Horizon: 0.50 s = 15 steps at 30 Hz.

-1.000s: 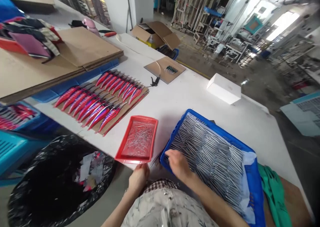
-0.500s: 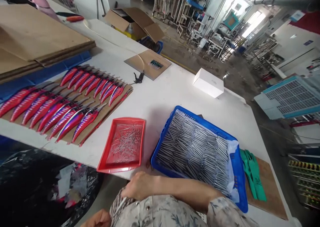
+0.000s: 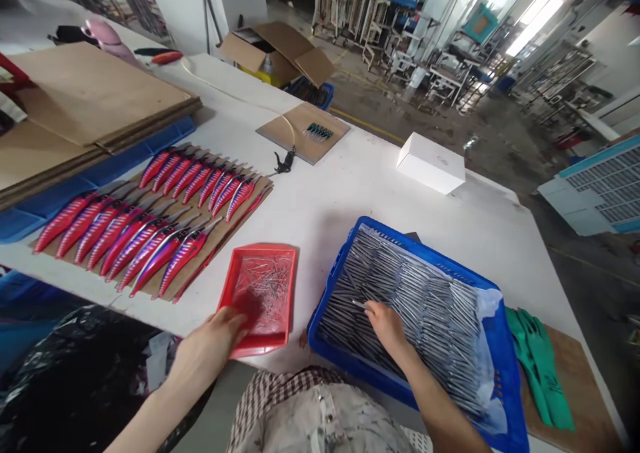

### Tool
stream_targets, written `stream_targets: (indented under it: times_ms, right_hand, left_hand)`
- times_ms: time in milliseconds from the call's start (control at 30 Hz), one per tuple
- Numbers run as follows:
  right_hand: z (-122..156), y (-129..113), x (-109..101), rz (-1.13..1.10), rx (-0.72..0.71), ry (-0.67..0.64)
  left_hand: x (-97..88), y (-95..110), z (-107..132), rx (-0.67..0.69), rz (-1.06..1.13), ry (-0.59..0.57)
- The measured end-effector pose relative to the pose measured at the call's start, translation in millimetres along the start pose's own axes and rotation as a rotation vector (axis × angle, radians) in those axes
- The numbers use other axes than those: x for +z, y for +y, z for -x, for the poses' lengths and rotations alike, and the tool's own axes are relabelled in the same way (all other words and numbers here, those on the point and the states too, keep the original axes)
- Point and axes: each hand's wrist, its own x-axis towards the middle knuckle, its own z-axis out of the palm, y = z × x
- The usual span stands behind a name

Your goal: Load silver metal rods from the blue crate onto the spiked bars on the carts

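My left hand [image 3: 217, 333] is over the left edge of a red tray [image 3: 293, 293], fingers pointing down and blurred; what they touch is hidden. Thin silver wire pins [image 3: 267, 283] lie loose in that tray. Above the blue tray, my right hand [image 3: 385, 323] is closed on a slim metal rod [image 3: 360, 304], whose end sticks out to the left. Rows of slim grey metal rods [image 3: 400, 293] fill the blue tray [image 3: 500, 366] on white lining.
Pink-and-purple striped fishing lures [image 3: 135, 240] lie in two rows on cardboard at left. Farther back are a black air nozzle [image 3: 285, 161], a cardboard sheet [image 3: 280, 130] and a white box [image 3: 431, 163]. Green gloves [image 3: 543, 373] lie at right; a black bag [image 3: 75, 386] hangs below left.
My right hand has moved from near my waist to the blue tray with a rod in its fingers. My left hand has risen from the bottom edge to the red tray.
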Motion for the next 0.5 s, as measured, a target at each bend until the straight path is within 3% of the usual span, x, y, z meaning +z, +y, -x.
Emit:
stream_targets:
  times_ms: [100, 167, 333, 500]
  right_hand:
    - [-19, -4, 14, 0.01, 0.099, -0.026]
    - [-33, -9, 18, 0.041, 0.132, -0.046]
    - [-64, -24, 24, 0.085, 0.104, -0.105]
    - [-73, -31, 29, 0.055, 0.06, -0.142]
  left_hand:
    - [30.8, 34, -33, 0.427, -0.495, -0.137]
    - [58.1, 54, -57, 0.561, -0.691, -0.209]
    - [127.0, 73, -123, 0.596, -0.782, -0.304]
    - [163.1, 70, -160, 0.672, -0.81, -0.379]
